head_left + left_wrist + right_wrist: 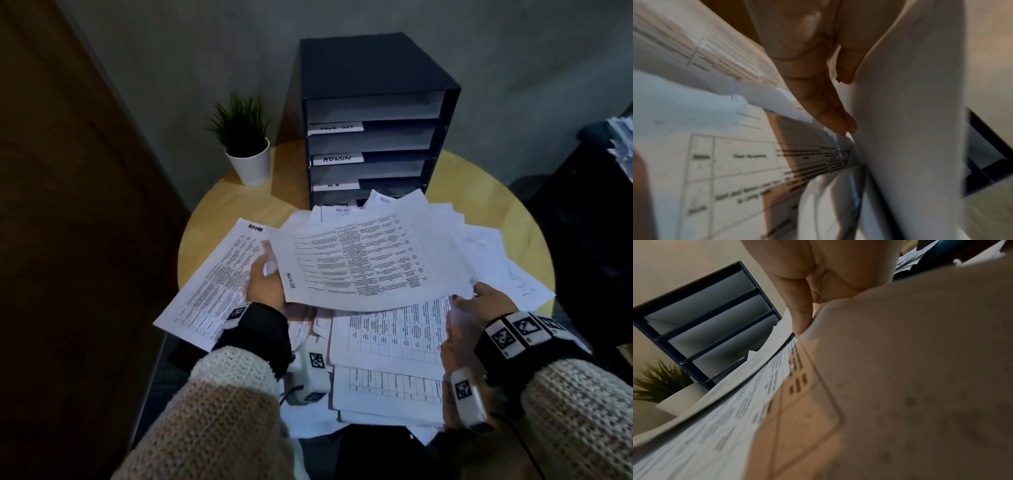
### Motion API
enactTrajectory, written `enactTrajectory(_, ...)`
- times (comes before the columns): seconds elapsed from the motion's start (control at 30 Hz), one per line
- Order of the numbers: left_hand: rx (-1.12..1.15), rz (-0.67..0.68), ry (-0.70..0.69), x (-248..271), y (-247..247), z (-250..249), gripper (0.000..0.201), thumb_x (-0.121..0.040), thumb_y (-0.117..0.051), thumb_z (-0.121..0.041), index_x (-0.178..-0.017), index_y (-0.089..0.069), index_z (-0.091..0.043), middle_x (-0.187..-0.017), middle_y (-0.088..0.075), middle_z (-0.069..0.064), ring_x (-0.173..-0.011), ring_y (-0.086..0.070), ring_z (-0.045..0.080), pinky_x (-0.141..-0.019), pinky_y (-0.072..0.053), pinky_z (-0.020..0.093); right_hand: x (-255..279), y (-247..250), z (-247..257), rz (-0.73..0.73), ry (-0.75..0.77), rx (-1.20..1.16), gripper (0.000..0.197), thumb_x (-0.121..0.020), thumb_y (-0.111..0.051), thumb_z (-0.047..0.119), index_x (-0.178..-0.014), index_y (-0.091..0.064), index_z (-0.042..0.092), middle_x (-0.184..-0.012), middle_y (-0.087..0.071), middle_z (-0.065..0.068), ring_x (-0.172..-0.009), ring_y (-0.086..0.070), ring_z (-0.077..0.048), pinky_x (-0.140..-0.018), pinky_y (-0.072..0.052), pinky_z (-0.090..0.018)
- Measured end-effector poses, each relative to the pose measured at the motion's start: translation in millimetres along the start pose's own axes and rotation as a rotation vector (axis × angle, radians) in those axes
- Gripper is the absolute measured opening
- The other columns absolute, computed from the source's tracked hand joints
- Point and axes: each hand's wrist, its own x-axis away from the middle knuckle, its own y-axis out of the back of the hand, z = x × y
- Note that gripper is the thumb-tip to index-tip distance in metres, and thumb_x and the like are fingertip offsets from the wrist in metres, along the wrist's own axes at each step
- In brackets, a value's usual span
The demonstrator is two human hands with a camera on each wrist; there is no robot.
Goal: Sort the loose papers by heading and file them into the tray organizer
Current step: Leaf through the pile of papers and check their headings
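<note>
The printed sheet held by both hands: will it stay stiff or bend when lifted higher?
The sheet is probably floppy: it already bows between the left hand and the right hand. It looks thin and light, so gripping one edge alone would likely let it droop.

An office corner: labelled tray organizer [373, 120], printed papers [363, 263] over a round wooden table [219, 212], potted plant [245, 144].

Beyond both hands, the tray organizer [376, 68] is dark navy with grey shelves and white labels lettered in black. The papers [359, 260] between the hands are white with black printed tables. The tabletop [236, 205] is pale yellow wood. Past the left hand [265, 284], a green plant [239, 123] sits in a white pot [250, 164]. The sleeves [219, 421] are beige and cream knit.
</note>
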Motion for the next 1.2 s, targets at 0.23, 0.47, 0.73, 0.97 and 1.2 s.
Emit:
enactTrajectory(0.23, -0.097, 0.255, 0.272, 6, 14, 7, 0.022, -0.09, -0.062, -0.027, -0.112, -0.06, -0.024, -0.111, -0.067, 0.01, -0.093, -0.069, 0.034, -0.067, -0.058, 0.041, 2, 2, 0, -0.005, 0.0, -0.038, 0.045, -0.093, -0.054, 0.018, -0.134, -0.045, 0.002, -0.134, -0.052, -0.017, -0.123, -0.049, -0.032, -0.097, -0.036, -0.032)
enactTrajectory(0.47, -0.313, -0.199, -0.03, -6, 36, 6, 0.038, -0.086, -0.064, -0.006, -0.121, -0.059, -0.02, -0.114, -0.058, 0.0, -0.097, -0.065, 0.036, -0.084, -0.055, 0.048, -3, 3, -5, -0.045, 0.024, -0.136, 0.033, -0.092, -0.051, 0.008, -0.125, -0.05, 0.0, -0.121, -0.057, -0.023, -0.117, -0.052, -0.037, -0.101, -0.037, -0.041)
enactTrajectory(0.73, -0.268, -0.659, -0.288, -25, 83, -4, 0.032, -0.095, -0.034, -0.005, -0.117, -0.056, -0.013, -0.114, -0.058, 0.018, -0.104, -0.053, 0.035, -0.078, -0.031, 0.027, -10, 15, -31, -0.085, -0.021, -0.415, 0.036, -0.094, -0.045, 0.002, -0.128, -0.048, 0.012, -0.096, -0.052, -0.012, -0.078, -0.052, -0.027, -0.071, -0.044, -0.032)
enactTrajectory(0.97, -0.253, -0.772, -0.213, -31, 97, -17, 0.029, -0.093, -0.036, -0.007, -0.115, -0.055, -0.007, -0.121, -0.055, 0.022, -0.109, -0.053, 0.038, -0.091, -0.042, 0.04, -20, 37, -47, -0.088, 0.053, -0.209, 0.034, -0.092, -0.053, 0.009, -0.127, -0.051, 0.011, -0.118, -0.061, -0.022, -0.108, -0.058, -0.037, -0.093, -0.043, -0.042)
enactTrajectory(1.2, -0.365, -0.46, -0.281, -27, 58, -18, 0.036, -0.098, -0.036, -0.002, -0.131, -0.047, -0.006, -0.131, -0.053, 0.017, -0.122, -0.049, 0.032, -0.099, -0.038, 0.033, -25, 32, -45, -0.019, 0.127, -0.217, 0.027, -0.091, -0.056, 0.009, -0.105, -0.06, 0.032, -0.114, -0.064, -0.018, -0.097, -0.059, -0.034, -0.091, -0.044, -0.043)
